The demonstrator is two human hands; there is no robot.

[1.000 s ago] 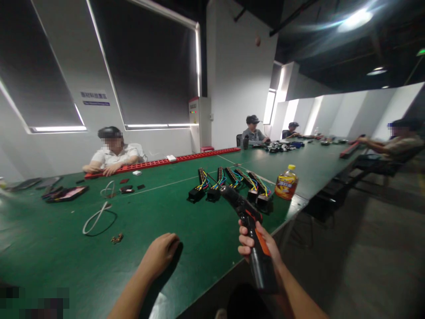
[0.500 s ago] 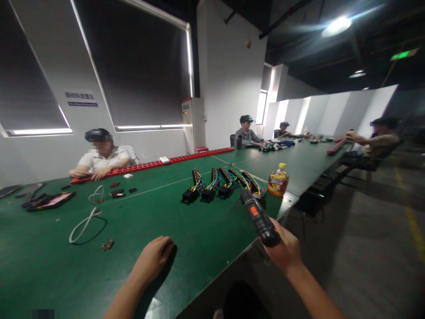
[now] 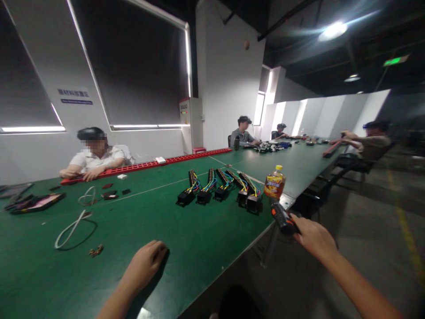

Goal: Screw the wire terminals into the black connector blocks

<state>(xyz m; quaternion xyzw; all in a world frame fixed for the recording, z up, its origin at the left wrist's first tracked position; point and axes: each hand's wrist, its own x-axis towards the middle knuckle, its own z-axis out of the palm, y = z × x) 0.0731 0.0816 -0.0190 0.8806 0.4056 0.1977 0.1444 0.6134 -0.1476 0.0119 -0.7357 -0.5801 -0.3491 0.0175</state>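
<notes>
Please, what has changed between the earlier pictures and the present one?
The right hand has carried the power tool rightward, away from the wired black boxes, to the table's edge beside the bottle. It keeps its grip; nothing was let go. The left hand stayed on the table; the boxes and bottle stayed too.

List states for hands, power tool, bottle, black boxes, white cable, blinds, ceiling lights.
Left hand: half-curled, grip hidden
Power tool: held, running or not unclear
Right hand: closed on power tool
Bottle: upright, capped
Black boxes: lying in a row, wires out
White cable: bent in a loop
Blinds: down
Ceiling lights: on
</notes>
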